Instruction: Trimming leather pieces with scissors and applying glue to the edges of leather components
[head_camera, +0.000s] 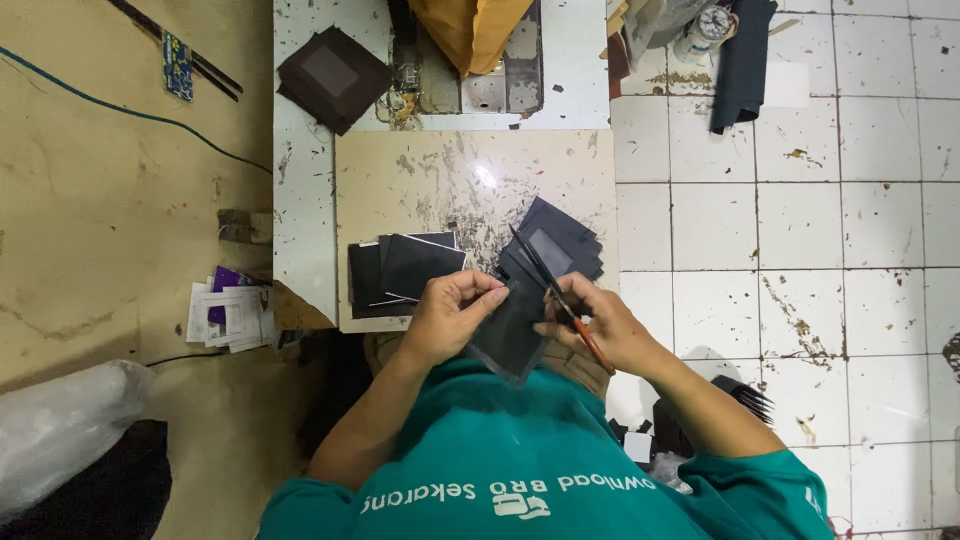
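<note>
Leftmost, low in the frame, a pile of white and purple paper cards (228, 312) lies on the tan floor. Next, on the worn table (470, 170), a stack of dark fabric squares (400, 272) sits just left of centre. Below it the left hand (452, 315) has its fingers pinched together on the top edge of a dark fabric piece (508, 335) held at lower centre. Right of that, the right hand (600, 328) is closed around orange-handled scissors (558, 295), blades pointing up-left over another heap of dark squares (555, 250). White floor tiles (800, 230) fill the right side.
</note>
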